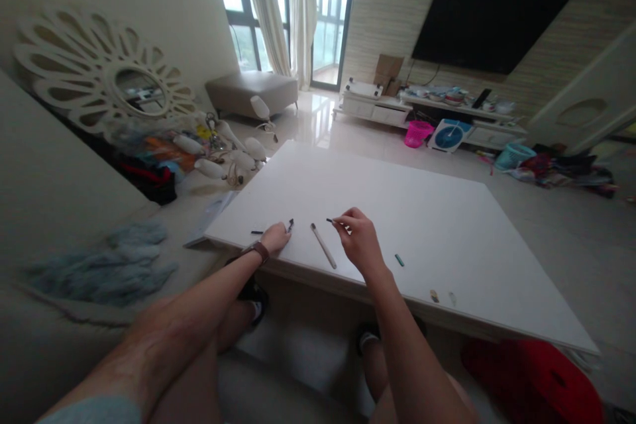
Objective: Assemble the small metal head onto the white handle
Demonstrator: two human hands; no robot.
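My left hand (276, 239) rests at the near left edge of the white table, its fingers closed on a small dark piece (291, 222) whose kind I cannot make out. Beside that hand lies a short black stick-like piece (257, 232). Raised over the tabletop, my right hand (358, 238) pinches a thin, short dark stick (330, 220) between thumb and fingers. Between the two hands lies a pale pen-like rod (323, 246) with a dark tip. Right of my right hand are a small green stick (399, 260), a brownish piece (434, 295) and a clear piece (452, 299).
The white table (397, 199) spans the middle. Left of it stand a lamp with several white shades (243, 160) and a flower-shaped mirror frame (99, 73). A red item (541, 377) sits below its right front. A pink basket (418, 134) stands by the TV cabinet (377, 109).
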